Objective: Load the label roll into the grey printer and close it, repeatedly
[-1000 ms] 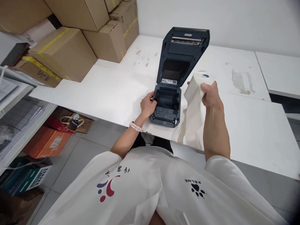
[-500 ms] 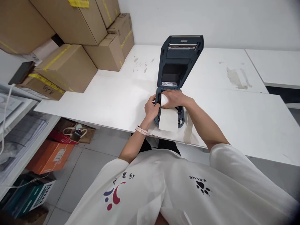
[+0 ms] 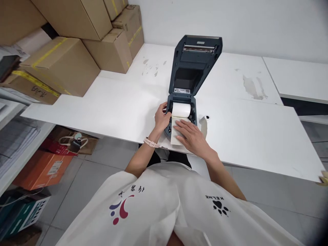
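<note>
A dark blue-grey label printer stands on the white table with its lid raised. Inside its bay lies a white label roll, and a paper strip runs from it over the printer's front edge. My left hand grips the printer's left side, its fingertips partly hidden, thumb at the inner rim. With fingers stretched out, my right hand lies flat on the strip. Just right of the printer is a small white roll with a trailing strip.
Several cardboard boxes are stacked at the table's left end. A shelf with papers stands to the left. An orange box is on the floor below. The white table extends to the right, with grey patches on its surface.
My right hand has moved from the roll in the bay toward me, onto the paper strip, uncovering the roll. My left hand stays at the printer's side. The view has shifted slightly.
</note>
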A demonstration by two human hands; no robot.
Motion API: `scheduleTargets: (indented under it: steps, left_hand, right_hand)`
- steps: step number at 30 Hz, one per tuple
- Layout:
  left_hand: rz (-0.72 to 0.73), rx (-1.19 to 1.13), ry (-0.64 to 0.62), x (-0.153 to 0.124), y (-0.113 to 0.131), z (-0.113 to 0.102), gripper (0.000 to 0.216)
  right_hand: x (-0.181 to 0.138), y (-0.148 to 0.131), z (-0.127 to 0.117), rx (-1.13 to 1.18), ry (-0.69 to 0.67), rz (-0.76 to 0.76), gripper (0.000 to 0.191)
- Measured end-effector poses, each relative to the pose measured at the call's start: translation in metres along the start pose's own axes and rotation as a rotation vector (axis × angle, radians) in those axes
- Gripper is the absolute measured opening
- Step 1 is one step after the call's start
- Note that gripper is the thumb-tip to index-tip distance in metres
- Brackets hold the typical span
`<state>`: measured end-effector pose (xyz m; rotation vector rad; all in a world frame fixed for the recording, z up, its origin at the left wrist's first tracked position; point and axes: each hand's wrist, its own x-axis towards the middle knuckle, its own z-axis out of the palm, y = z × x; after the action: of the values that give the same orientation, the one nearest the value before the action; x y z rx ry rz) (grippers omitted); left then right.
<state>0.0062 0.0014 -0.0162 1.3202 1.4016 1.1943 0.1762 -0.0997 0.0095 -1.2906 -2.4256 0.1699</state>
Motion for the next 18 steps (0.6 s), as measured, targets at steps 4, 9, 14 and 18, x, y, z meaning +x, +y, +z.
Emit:
scheduleTargets:
  steps: [4, 9, 14, 18]
  left_hand:
    - [-0.006, -0.025, 0.001, 0.0, 0.0, 0.0, 0.053]
    - [-0.003, -0.026, 0.011, 0.004, -0.001, 0.0, 0.053]
    - [-0.036, -0.046, -0.072, -0.017, -0.001, -0.003, 0.057]
    - [-0.139, -0.11, -0.165, -0.063, -0.004, -0.008, 0.095]
  right_hand:
    - [0.004, -0.003, 0.002, -0.023, 0.008, 0.013, 0.042]
    - [0.005, -0.008, 0.002, -0.01, -0.007, 0.019, 0.046]
    - [-0.002, 0.002, -0.008, 0.281, 0.002, -0.001, 0.041]
    - [0.03, 0.052, -0.037, 0.484, 0.397, 0.173, 0.036]
